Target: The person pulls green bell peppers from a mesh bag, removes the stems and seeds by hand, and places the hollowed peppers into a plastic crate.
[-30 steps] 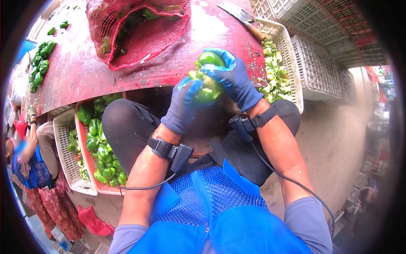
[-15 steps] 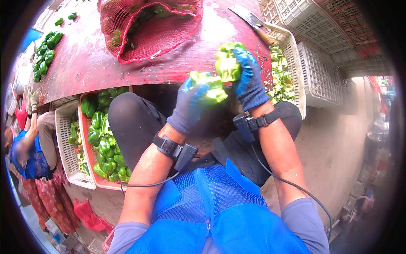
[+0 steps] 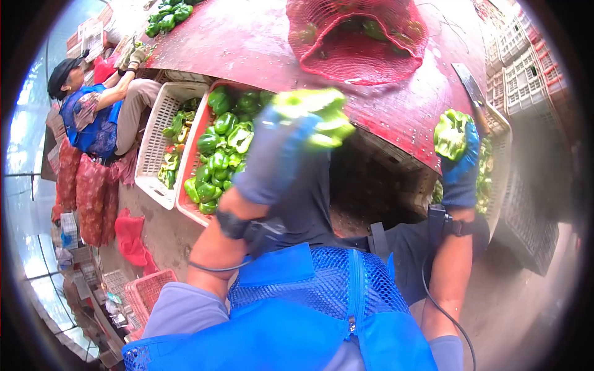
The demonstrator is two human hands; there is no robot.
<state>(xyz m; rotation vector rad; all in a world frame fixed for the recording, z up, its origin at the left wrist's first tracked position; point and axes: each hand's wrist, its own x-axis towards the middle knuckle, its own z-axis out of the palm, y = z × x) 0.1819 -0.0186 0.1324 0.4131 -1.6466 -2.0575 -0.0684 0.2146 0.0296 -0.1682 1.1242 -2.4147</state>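
Note:
My left hand (image 3: 272, 157), in a blue glove, holds a torn green pepper half (image 3: 318, 117) above the edge of the red crate (image 3: 189, 167) of green peppers. My right hand (image 3: 461, 167), also blue-gloved, grips the other pepper piece (image 3: 451, 133) out to the right, over the white crate (image 3: 500, 179) of pepper scraps. The two hands are far apart. Both wrists wear black straps with cables.
A red table (image 3: 247, 43) carries a red mesh sack (image 3: 359, 37) with peppers and a cleaver (image 3: 468, 83) near its right edge. Another person (image 3: 93, 105) sits at the left beside a white crate (image 3: 158, 145). Stacked empty crates (image 3: 526, 68) stand at the right.
The pepper held whole by both hands was torn in two; my left hand swung left toward the red crate, my right hand moved right. The camera turned left.

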